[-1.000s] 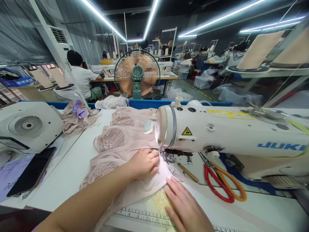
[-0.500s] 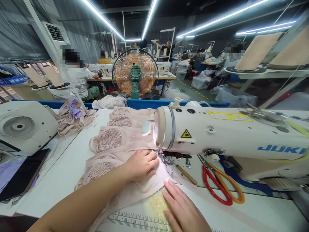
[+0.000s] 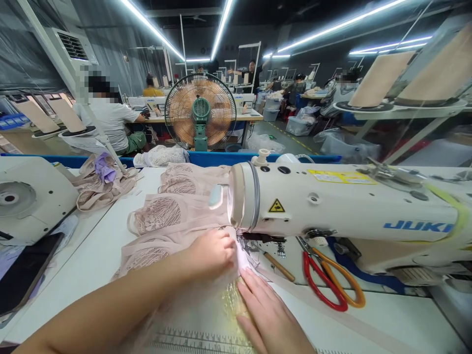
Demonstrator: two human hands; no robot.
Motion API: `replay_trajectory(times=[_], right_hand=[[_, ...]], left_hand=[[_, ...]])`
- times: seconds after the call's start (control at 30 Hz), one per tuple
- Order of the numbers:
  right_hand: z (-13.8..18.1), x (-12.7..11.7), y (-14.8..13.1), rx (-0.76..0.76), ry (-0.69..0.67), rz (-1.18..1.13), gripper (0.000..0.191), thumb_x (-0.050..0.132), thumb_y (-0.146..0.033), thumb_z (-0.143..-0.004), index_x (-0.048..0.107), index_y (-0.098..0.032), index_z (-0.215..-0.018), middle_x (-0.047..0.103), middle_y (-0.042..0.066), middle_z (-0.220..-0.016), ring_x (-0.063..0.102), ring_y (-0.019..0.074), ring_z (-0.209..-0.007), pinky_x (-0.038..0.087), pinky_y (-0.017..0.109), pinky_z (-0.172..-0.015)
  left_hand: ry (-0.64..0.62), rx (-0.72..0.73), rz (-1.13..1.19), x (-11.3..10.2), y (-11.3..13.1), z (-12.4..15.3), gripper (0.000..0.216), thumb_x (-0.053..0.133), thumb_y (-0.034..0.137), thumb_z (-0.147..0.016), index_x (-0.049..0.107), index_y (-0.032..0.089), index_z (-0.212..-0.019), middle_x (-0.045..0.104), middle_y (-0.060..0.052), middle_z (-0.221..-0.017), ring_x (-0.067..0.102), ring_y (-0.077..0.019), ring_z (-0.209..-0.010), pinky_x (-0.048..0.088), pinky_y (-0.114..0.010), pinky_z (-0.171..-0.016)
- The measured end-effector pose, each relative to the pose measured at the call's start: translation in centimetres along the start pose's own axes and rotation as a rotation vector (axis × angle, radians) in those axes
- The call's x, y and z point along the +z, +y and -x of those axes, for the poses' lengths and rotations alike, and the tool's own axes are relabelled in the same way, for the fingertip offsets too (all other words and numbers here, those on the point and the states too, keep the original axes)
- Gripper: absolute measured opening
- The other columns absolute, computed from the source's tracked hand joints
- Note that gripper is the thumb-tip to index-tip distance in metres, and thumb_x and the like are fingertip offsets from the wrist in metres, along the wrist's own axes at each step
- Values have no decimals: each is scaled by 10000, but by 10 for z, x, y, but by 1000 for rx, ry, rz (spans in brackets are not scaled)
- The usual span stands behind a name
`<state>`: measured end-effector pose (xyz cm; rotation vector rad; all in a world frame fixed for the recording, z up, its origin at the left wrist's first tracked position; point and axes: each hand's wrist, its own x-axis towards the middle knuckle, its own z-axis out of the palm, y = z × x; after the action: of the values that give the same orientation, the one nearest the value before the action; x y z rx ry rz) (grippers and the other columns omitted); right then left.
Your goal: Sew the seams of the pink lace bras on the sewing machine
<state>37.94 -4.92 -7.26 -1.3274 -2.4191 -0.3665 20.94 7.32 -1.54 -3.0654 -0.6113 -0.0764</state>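
In the head view, my left hand (image 3: 212, 253) is curled on the beige bra fabric (image 3: 242, 259) close to the needle area of the sewing machine (image 3: 332, 201). Its fingers are bent and closed on the cloth, and the fingertips are partly hidden. My right hand (image 3: 271, 309) lies with fingers stretched out, its fingertips touching the fabric's near edge. Under that hand is a yellowish clear patch (image 3: 230, 297) on the table. More beige bras with lace cups (image 3: 158, 215) lie joined in a row to the left of the machine head.
Red-and-orange-handled scissors (image 3: 326, 280) and a wooden-handled tool (image 3: 279, 265) lie below the machine arm. A printed ruler (image 3: 199, 339) runs along the near edge. At left are a dark phone (image 3: 25, 275) and another machine (image 3: 33, 199). A fan (image 3: 201, 113) stands beyond; people sit behind.
My left fingers have curled and drawn the fabric up and leftward; its near part is blurred and no longer spread flat. My right hand stays at the edge. The whole view has shifted slightly.
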Motion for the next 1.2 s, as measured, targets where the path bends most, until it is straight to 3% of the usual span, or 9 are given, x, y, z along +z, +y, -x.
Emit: replay_trajectory(times=[0.1, 0.2, 0.27, 0.4, 0.57, 0.83, 1.07, 1.2], right_hand=[[1, 3, 0, 10, 16, -20, 417, 489, -246, -810, 542, -89, -1193, 523, 136, -1292, 528, 254, -1151, 501, 354, -882], [2, 6, 0, 41, 34, -34, 468, 494, -285, -826, 499, -88, -1251, 508, 129, -1311, 521, 250, -1157, 479, 354, -896], [1, 8, 0, 51, 42, -38, 486, 503, -309, -827, 495, -85, -1257, 517, 133, -1302, 525, 256, -1151, 471, 362, -892], [-3, 9, -2, 72, 31, -37, 480, 506, -283, -804, 513, -87, -1242, 531, 128, -1290, 521, 256, -1149, 441, 379, -901], [-10, 10, -7, 181, 53, -88, 428, 501, -355, -839, 562, -133, -1200, 553, 100, -1273, 512, 233, -1151, 397, 351, -924], [-30, 17, -13, 304, 29, -102, 528, 511, -502, -832, 589, -112, -1179, 552, 107, -1267, 520, 253, -1143, 428, 368, -883], [-42, 18, -16, 350, -109, -117, 563, 501, -473, -840, 550, -70, -1229, 492, 155, -1314, 473, 284, -1200, 443, 408, -907], [-38, 19, -16, 338, -33, -103, 509, 484, -436, -850, 576, -74, -1195, 521, 148, -1290, 503, 282, -1169, 457, 411, -897]], left_hand=[[-56, 19, -10, -3, 28, 15, 379, 487, 379, -860, 632, 87, -1054, 628, -116, -1129, 538, -238, -1029, 428, -343, -899], [-31, 59, -69, 8, 37, 32, 455, 451, 326, -888, 485, 79, -1268, 484, -124, -1344, 441, -262, -1208, 338, -418, -1014], [-27, 66, -69, 18, 32, 39, 424, 391, 237, -914, 429, 114, -1318, 432, -93, -1391, 403, -239, -1258, 302, -440, -1042], [-1, 77, -40, 28, 12, 40, 387, 332, 185, -948, 418, 159, -1325, 465, -63, -1369, 403, -225, -1266, 301, -466, -1046], [33, 126, -45, 23, -2, 33, 345, 359, 195, -952, 473, 196, -1278, 536, -77, -1301, 466, -215, -1212, 349, -435, -1019], [-13, 164, -40, 20, -24, 25, 364, 316, 203, -968, 446, 199, -1308, 482, -66, -1354, 434, -229, -1245, 331, -453, -1036], [0, 140, -63, 20, -37, 18, 375, 330, 188, -959, 447, 210, -1315, 504, -83, -1332, 457, -236, -1226, 350, -466, -1018], [-18, 124, -79, 16, -42, 10, 355, 333, 183, -955, 485, 212, -1274, 520, -82, -1317, 471, -242, -1203, 329, -480, -1018]])
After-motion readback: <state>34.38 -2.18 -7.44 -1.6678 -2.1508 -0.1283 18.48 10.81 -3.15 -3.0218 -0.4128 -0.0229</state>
